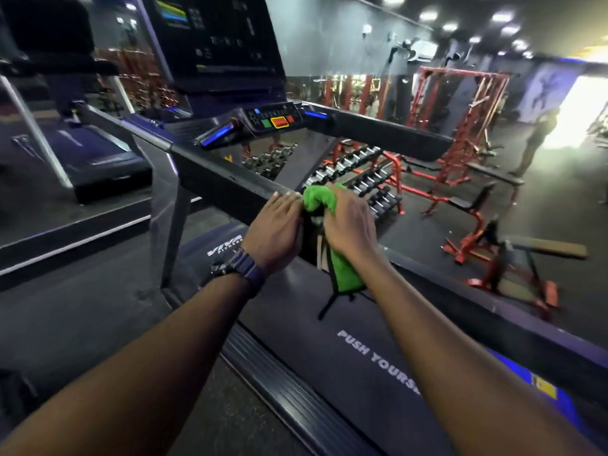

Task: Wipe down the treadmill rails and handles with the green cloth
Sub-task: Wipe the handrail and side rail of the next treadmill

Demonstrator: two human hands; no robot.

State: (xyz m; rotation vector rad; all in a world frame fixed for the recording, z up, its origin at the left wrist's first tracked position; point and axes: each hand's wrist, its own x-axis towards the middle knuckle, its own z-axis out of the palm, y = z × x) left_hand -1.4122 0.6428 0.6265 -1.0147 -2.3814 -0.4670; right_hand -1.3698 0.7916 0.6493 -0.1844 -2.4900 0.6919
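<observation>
The green cloth [320, 197] is bunched over the near end of the treadmill's left handrail [227, 182], with its lower part hanging down below my palm. My right hand [350, 225] is closed on the cloth at the rail's end. My left hand [274, 230], a dark watch on its wrist, lies flat against the rail just left of the cloth, fingers together and touching the cloth's edge. The right handrail [388, 133] runs back to the console [273, 120]. The belt [345, 330] lies below my arms.
A second treadmill [95, 149] stands to the left on a raised step. Beyond the right rail are dumbbell racks [358, 172], red benches and frames [467, 205]. A person [534, 139] stands far right near a bright doorway.
</observation>
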